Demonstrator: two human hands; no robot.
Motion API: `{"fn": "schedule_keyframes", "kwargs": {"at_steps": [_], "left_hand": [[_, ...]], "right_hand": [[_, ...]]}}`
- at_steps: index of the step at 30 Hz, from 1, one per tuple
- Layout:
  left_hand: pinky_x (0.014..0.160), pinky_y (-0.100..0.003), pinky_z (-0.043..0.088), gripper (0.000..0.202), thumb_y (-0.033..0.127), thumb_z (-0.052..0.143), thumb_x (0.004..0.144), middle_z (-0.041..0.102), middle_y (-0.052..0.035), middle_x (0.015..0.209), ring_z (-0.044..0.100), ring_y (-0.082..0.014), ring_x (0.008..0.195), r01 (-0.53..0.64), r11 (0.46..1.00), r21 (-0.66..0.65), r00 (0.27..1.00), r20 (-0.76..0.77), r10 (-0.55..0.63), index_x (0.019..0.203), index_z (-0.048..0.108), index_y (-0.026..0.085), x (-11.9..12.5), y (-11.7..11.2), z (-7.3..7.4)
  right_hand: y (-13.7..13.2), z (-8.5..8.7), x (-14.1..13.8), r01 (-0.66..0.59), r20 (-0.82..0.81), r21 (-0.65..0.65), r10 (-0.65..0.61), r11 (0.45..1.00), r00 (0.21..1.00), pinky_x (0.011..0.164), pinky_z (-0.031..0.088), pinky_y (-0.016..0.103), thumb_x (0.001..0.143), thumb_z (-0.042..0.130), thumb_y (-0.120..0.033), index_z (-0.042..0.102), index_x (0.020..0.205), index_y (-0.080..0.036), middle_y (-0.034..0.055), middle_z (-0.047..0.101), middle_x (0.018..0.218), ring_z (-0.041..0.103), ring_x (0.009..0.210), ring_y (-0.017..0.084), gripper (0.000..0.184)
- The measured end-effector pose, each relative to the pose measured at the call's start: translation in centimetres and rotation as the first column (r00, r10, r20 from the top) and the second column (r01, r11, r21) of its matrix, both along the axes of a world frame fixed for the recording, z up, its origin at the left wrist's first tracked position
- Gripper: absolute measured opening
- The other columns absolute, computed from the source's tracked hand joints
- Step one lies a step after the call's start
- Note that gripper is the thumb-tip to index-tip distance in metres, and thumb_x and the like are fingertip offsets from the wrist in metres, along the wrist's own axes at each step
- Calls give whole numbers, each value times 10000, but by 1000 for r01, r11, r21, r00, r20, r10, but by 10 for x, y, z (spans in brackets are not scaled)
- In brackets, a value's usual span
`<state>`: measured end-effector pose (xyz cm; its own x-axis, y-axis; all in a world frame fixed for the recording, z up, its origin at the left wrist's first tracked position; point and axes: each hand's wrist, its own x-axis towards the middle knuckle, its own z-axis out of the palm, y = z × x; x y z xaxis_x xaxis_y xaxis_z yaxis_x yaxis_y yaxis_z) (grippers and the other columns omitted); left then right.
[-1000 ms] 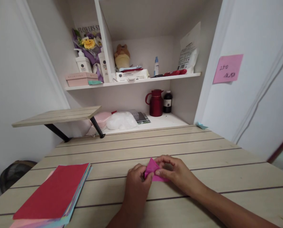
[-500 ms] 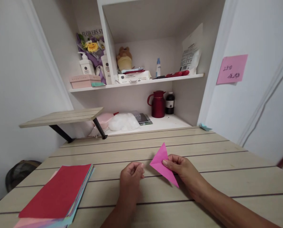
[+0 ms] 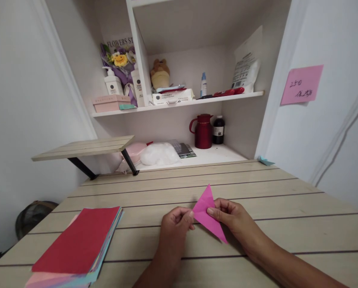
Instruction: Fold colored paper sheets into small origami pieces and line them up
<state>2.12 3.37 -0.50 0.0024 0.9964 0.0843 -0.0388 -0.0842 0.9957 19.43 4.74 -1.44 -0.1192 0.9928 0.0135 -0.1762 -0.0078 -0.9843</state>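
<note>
Pink paper (image 3: pixel 203 207), folded triangular.
Right hand (image 3: pixel 237 219) pinches it; left hand (image 3: pixel 175 223) at its nine-o'clock corner, grip unclear. Red jug (image 3: pixel 203 134) at twelve.

Your pink sheet (image 3: pixel 205 206) looks like smooth, matt paper, and so does the red-topped stack (image 3: pixel 79 240). Your table (image 3: pixel 133 242) has a smooth, wood-grained surface; ahead of you, the jug (image 3: pixel 203 135) has a glossy, metallic finish.

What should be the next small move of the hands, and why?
Probably the left hand should pinch the pink paper firmly at its left corner: that hand is at or very near the corner, and only the right hand clearly holds the paper.
</note>
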Motion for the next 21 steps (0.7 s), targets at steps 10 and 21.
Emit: {"fn": "schedule_keyframes", "kwargs": {"at_steps": [10, 21], "left_hand": [[616, -247, 417, 334, 445, 660, 744, 608, 5, 615, 537, -132, 573, 18, 999, 36, 996, 87, -21, 894, 671, 146, -2, 5, -5], [542, -229, 347, 225, 373, 732, 642, 535, 32, 490, 462, -116, 508, -39, 999, -23, 998, 44, 40, 611, 657, 163, 1, -1, 1]], "right_hand": [[0, 2, -1, 29, -8, 3, -29, 1000, 1000, 514, 239, 234, 633, 801, -437, 508, 604, -166, -55, 484, 541, 366, 518, 85, 400], [0, -2, -2, 11, 22, 58, -13, 998, 1000, 528, 262, 243, 646, 793, -455, 516, 604, -181, -54, 466, 549, 373, 531, 102, 392]]}}
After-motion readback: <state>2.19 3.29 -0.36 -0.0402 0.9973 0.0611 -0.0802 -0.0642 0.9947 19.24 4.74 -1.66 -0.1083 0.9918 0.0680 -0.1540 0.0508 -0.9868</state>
